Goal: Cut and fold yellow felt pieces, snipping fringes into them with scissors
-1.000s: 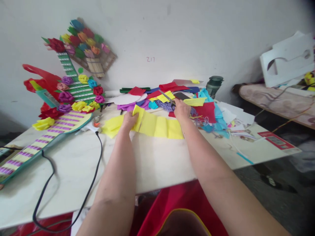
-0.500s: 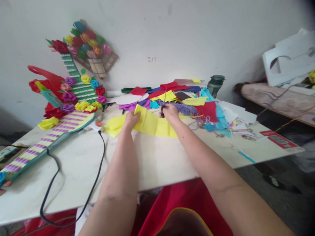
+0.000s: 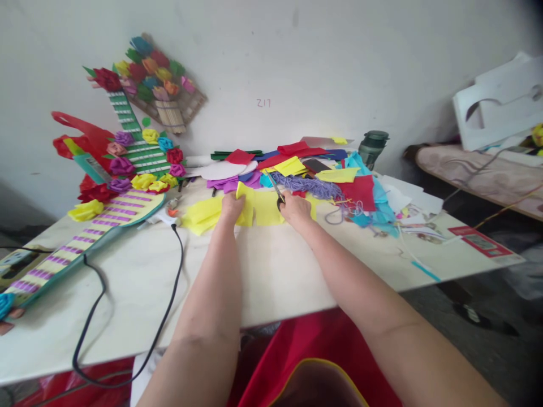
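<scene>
My left hand (image 3: 232, 208) is closed on a strip of yellow crepe paper (image 3: 246, 210), its thumb and fingers pinching the upper edge. In my right hand (image 3: 294, 207) is a pair of scissors (image 3: 279, 194) with dark handles, the blades pointing up and to the left. A separate yellow piece (image 3: 267, 210) lies on the table between the hands, partly under the right hand, with a narrow gap between it and the held strip. More folded yellow paper (image 3: 201, 215) lies left of my left hand. The fingertips are partly hidden.
Behind the hands lie purple yarn (image 3: 311, 185), red paper (image 3: 358, 192) and blue paper (image 3: 382, 206). A dark green bottle (image 3: 372, 148) stands by the wall. At left are a flower-trimmed guitar shape (image 3: 139, 155), a glue gun (image 3: 167, 215) and its black cable (image 3: 172, 299).
The scissors have turned from upright to leaning left, and my right hand has lowered slightly. The yellow paper, continuous between the hands before, now shows a gap beside my left hand.
</scene>
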`<action>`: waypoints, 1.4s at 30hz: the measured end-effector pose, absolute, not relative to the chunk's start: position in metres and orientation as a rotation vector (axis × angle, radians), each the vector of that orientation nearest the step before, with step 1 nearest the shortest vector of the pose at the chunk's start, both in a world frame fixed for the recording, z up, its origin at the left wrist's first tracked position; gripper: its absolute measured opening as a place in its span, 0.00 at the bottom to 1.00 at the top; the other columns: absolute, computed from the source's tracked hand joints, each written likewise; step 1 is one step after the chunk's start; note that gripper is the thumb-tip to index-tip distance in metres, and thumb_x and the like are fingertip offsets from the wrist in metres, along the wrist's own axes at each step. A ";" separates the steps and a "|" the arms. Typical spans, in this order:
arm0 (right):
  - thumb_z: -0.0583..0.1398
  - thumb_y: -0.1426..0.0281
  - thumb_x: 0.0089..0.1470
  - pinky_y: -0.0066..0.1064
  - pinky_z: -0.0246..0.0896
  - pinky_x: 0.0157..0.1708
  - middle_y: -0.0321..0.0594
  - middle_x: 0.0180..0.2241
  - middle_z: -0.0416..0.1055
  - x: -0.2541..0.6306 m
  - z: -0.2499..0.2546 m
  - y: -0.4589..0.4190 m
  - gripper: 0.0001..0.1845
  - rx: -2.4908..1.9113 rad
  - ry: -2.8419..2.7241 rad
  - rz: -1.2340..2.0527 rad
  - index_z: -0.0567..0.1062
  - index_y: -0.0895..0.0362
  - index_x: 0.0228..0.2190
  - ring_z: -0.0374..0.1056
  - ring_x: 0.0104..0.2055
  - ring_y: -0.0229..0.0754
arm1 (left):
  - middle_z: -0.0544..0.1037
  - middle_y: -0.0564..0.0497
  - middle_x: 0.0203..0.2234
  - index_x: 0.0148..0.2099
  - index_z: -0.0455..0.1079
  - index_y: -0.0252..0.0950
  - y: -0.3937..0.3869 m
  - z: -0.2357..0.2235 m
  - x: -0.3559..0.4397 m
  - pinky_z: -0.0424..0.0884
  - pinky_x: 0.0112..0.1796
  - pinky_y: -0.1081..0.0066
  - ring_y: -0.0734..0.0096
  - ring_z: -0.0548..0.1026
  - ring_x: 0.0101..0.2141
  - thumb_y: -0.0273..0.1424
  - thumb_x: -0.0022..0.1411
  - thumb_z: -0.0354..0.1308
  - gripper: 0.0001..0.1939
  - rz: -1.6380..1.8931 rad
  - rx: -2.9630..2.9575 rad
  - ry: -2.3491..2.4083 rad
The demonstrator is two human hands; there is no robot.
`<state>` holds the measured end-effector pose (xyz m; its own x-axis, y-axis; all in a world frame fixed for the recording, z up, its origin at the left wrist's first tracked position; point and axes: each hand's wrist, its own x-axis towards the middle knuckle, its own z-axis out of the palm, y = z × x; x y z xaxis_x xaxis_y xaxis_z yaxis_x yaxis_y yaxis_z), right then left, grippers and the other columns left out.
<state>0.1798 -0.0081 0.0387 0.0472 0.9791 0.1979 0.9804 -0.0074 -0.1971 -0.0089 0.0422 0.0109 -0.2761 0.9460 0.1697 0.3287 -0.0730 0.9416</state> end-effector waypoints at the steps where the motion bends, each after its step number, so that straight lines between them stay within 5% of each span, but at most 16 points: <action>1: 0.51 0.67 0.56 0.35 0.61 0.38 0.47 0.38 0.75 0.181 0.038 -0.007 0.19 -2.040 -1.990 -0.014 0.66 0.54 0.49 0.71 0.41 0.48 | 0.78 0.41 0.31 0.34 0.72 0.34 0.043 0.010 -0.007 0.70 0.38 0.64 0.53 0.75 0.41 0.28 0.48 0.56 0.08 1.353 1.374 1.659; 11: 0.56 0.66 0.53 0.34 0.63 0.38 0.41 0.38 0.75 0.187 0.029 0.004 0.16 -1.729 -1.683 0.249 0.70 0.53 0.45 0.70 0.41 0.45 | 0.77 0.43 0.26 0.30 0.69 0.33 0.040 0.007 0.005 0.71 0.31 0.64 0.59 0.77 0.29 0.25 0.52 0.54 0.03 1.510 0.998 1.460; 14: 0.58 0.62 0.52 0.26 0.64 0.27 0.37 0.31 0.74 0.182 0.031 0.002 0.14 -1.511 -1.594 0.663 0.71 0.55 0.39 0.71 0.30 0.38 | 0.76 0.44 0.24 0.28 0.69 0.33 0.039 0.008 0.005 0.72 0.31 0.63 0.59 0.77 0.28 0.23 0.52 0.55 0.03 1.551 0.939 1.363; 19: 0.61 0.56 0.49 0.19 0.46 0.10 0.31 0.18 0.66 0.178 0.039 -0.015 0.17 -1.258 -1.451 1.180 0.69 0.58 0.31 0.63 0.14 0.31 | 0.75 0.47 0.21 0.28 0.70 0.33 0.037 0.008 0.002 0.73 0.32 0.64 0.61 0.77 0.29 0.22 0.52 0.56 0.02 1.514 0.823 1.248; 31: 0.60 0.51 0.48 0.21 0.52 0.08 0.33 0.16 0.68 0.181 0.044 -0.024 0.23 -1.121 -1.416 1.552 0.68 0.60 0.31 0.67 0.15 0.36 | 0.75 0.46 0.20 0.32 0.69 0.28 0.029 0.018 0.009 0.74 0.31 0.65 0.69 0.75 0.21 0.20 0.57 0.54 0.04 1.468 0.629 1.057; 42: 0.55 0.53 0.56 0.21 0.54 0.08 0.36 0.16 0.70 0.190 0.059 -0.031 0.21 -1.076 -1.499 1.750 0.67 0.60 0.30 0.68 0.15 0.37 | 0.76 0.47 0.22 0.30 0.70 0.31 0.028 0.018 0.010 0.75 0.34 0.62 0.66 0.76 0.25 0.21 0.54 0.56 0.03 1.550 0.632 1.082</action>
<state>0.1904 -0.0311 0.0593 -0.4991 0.8433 -0.1994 0.0677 -0.1915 -0.9792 0.0104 0.0276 0.0183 -0.2682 0.9520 -0.1475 -0.4669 0.0055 0.8843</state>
